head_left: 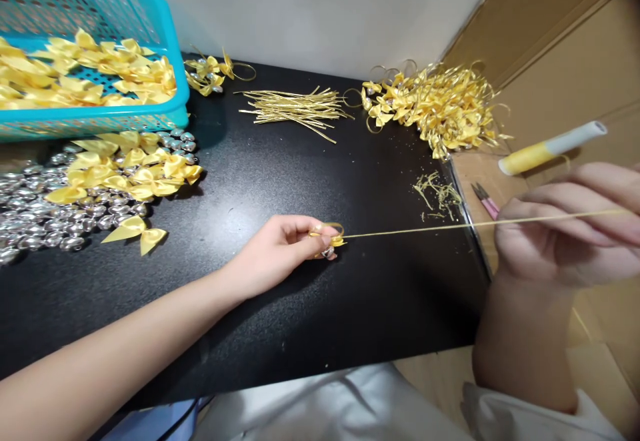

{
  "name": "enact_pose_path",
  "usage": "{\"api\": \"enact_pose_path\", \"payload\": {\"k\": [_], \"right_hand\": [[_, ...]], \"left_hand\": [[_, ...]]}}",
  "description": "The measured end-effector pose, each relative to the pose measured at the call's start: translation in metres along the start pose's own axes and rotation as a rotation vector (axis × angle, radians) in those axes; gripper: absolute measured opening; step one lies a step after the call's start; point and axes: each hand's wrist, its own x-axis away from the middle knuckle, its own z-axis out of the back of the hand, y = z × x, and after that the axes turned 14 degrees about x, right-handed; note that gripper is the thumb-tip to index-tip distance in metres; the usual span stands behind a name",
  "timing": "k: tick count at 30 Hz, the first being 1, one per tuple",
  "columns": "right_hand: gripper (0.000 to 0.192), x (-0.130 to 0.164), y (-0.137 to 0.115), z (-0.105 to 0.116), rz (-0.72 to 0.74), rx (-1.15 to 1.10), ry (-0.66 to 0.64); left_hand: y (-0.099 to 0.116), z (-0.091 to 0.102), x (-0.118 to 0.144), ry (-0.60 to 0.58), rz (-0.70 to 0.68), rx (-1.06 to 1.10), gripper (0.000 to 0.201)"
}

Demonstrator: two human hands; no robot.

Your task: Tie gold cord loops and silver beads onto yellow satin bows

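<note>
Over the middle of the black table, my left hand [295,244] pinches a yellow ribbon bow [338,241] with a silver bead and a loop of gold cord. Fingers cover much of the bow. From it a thin gold cord [415,231] runs taut to the right. My right hand [575,221], raised beyond the table's right edge, is closed on the cord; its fingertips are partly cut off by the frame. Several loose yellow bows [135,167] lie on silver beads [50,207] at the left.
A turquoise basket [175,61] of bows stands at the back left. Cut gold cords [295,107] lie at the back, beside a heap of looped bows [450,107]. Cord scraps [436,193], pink-handled snips [486,202] and a yellow-and-white tube [553,149] are at the right.
</note>
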Motion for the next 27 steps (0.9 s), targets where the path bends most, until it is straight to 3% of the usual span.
{"api": "enact_pose_path", "payload": {"k": [1, 3, 6, 10, 13, 16, 18, 22, 27], "right_hand": [[0.012, -0.002, 0.003, -0.001, 0.097, -0.090, -0.045], [0.014, -0.008, 0.006, -0.003, 0.265, -0.238, -0.156], [0.016, -0.012, 0.007, -0.008, 0.372, -0.239, -0.345], [0.006, 0.003, 0.012, -0.024, 0.362, -0.106, -0.459], [0.005, 0.022, 0.024, -0.039, 0.242, 0.034, -0.595], [0.008, 0.037, 0.040, -0.053, 0.136, 0.336, -0.769], [0.013, 0.044, 0.051, -0.060, 0.207, 0.527, -0.840], [0.010, 0.051, 0.069, -0.069, 0.368, 0.699, -0.817], [0.008, 0.055, 0.081, -0.073, 0.355, 0.737, -0.681]], "left_hand": [[0.001, 0.000, 0.000, 0.000, 0.001, 0.005, 0.015], [0.001, 0.001, 0.001, -0.004, -0.003, 0.004, 0.015], [0.001, 0.002, 0.002, -0.016, -0.022, -0.018, 0.019], [-0.001, 0.002, 0.002, -0.023, -0.102, -0.083, 0.023], [-0.002, 0.001, 0.004, -0.022, -0.169, -0.135, 0.024], [-0.003, 0.001, 0.005, -0.034, -0.197, -0.125, 0.025], [-0.003, 0.001, 0.005, -0.038, -0.194, -0.106, 0.025], [-0.005, 0.003, 0.003, 0.010, -0.164, -0.024, 0.023], [-0.007, 0.003, 0.002, 0.047, -0.188, 0.010, 0.020]]}}
